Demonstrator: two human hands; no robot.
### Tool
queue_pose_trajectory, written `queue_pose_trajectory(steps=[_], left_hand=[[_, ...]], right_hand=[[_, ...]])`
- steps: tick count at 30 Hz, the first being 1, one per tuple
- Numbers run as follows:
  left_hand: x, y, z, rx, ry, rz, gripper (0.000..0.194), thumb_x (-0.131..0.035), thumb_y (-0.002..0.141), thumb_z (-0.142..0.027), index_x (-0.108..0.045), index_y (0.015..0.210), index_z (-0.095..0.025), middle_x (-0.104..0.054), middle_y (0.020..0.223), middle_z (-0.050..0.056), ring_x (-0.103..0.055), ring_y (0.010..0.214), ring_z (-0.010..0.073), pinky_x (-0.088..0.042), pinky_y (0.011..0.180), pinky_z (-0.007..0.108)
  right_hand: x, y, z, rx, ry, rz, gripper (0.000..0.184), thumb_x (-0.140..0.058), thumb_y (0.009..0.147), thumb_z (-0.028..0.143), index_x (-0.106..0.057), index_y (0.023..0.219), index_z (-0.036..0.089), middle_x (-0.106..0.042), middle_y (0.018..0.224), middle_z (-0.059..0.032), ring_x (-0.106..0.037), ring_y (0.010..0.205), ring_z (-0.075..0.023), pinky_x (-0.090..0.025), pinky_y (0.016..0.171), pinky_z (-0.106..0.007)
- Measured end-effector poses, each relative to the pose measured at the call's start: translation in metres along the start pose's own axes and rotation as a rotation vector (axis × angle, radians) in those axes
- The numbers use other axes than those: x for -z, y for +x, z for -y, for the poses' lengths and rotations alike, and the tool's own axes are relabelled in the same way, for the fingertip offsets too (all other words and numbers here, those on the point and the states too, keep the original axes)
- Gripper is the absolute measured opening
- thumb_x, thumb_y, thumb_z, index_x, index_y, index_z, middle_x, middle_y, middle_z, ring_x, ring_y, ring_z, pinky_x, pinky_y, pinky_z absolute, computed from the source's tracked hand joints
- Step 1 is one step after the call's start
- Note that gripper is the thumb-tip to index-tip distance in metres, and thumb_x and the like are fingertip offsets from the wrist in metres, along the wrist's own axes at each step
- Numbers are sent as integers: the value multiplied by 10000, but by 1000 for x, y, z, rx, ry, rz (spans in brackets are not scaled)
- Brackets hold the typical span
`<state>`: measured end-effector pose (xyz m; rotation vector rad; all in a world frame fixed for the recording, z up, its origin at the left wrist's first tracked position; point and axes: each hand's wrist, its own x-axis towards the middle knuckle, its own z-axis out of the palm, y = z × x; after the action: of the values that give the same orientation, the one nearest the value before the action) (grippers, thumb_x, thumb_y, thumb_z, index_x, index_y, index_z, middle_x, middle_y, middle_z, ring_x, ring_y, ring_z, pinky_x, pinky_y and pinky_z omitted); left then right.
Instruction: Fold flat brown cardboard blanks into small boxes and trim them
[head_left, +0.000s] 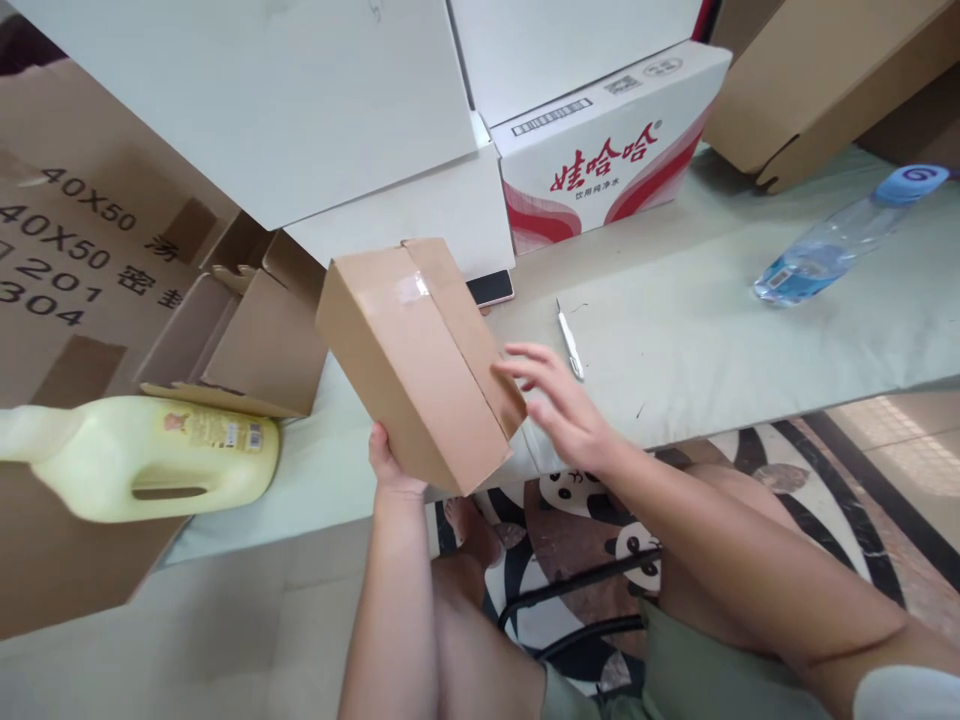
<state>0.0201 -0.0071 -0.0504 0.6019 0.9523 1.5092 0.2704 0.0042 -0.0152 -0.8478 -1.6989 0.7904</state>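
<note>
A closed brown cardboard box (420, 370) is tilted up in front of me, with a seam along its top face and a shiny strip of clear tape at the far end. My left hand (391, 465) grips it from below at the near left edge, the thumb on its side and the other fingers hidden under it. At the right side of the box is my right hand (559, 405), fingers spread and fingertips at the cardboard; whether they touch I cannot tell. A slim white craft knife (570, 342) lies on the cloth beyond that hand.
On the pale green tablecloth (675, 330) are a water bottle (825, 250) lying at the right and a phone (491, 289) behind the box. White cartons (607, 170) stand at the back. Open cardboard boxes (255, 340) and a yellow jug (210, 460) are at left.
</note>
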Motion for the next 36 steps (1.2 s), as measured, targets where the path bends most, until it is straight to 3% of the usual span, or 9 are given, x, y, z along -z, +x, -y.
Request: queue_pose_trajectory(steps=[3,6,9,12,17,19,26,31,36], left_hand=[[-3,2,-4,-93,-67,-46,593,-823,589,-604,-731,1090,-299,-777,944,1,-716,899,237,-599,775,349],[-5,2,-7,-109,-66,-32,540,-850,581,-548,-749,1046,-294,-783,929,-7,-722,832,217,-608,742,328],[-4,1,-6,-90,-29,0,499,-861,578,-521,-760,1007,-287,-784,898,0,-724,791,215,-610,706,320],[-3,1,-5,-74,-10,13,500,-856,582,-533,-761,1006,-286,-785,902,3,-729,800,218,-612,706,320],[-3,0,-7,-50,40,27,541,-851,581,-556,-749,1042,-291,-782,938,6,-730,838,225,-610,743,331],[-1,0,-6,-41,72,15,586,-852,566,-573,-743,1068,-290,-778,923,9,-727,826,229,-610,737,339],[15,5,-1,25,175,-52,587,-828,563,-596,-737,1039,-265,-766,880,53,-720,883,297,-604,744,412],[17,7,1,64,189,-50,601,-838,538,-577,-732,1030,-250,-765,871,63,-718,888,308,-604,756,426],[9,5,1,35,183,-63,598,-841,534,-566,-737,1034,-255,-762,849,52,-716,868,295,-602,739,408]], right_hand=[[20,10,-21,-384,-379,-142,374,-479,911,374,-566,1224,190,-627,1150,-139,-626,946,-258,-515,782,-417],[36,17,-44,-674,-687,54,540,-546,851,397,-499,1337,165,-623,1185,-181,-626,973,-326,-489,749,-430],[43,22,-54,-763,-776,215,570,-508,844,291,-447,1397,165,-657,1102,-184,-636,915,-335,-466,724,-417],[42,26,-51,-746,-613,133,568,-464,830,212,-438,1395,168,-657,898,-115,-609,792,-274,-442,688,-375],[36,23,-31,-521,289,-73,317,-374,907,269,-529,1181,231,-373,583,67,-350,481,-125,-298,473,-249],[34,19,-22,-415,477,-79,259,-459,923,382,-550,1117,236,-335,563,90,-289,451,-98,-253,439,-234],[33,12,-7,-394,495,-110,487,-536,884,646,-661,1014,194,-473,547,59,-364,459,-79,-265,422,-241],[34,14,-5,-402,523,-155,497,-557,883,625,-689,1039,172,-445,535,62,-358,465,-74,-249,425,-233],[34,14,-4,-425,594,-66,444,-543,920,534,-694,1095,155,-381,527,74,-312,456,-68,-224,423,-224]])
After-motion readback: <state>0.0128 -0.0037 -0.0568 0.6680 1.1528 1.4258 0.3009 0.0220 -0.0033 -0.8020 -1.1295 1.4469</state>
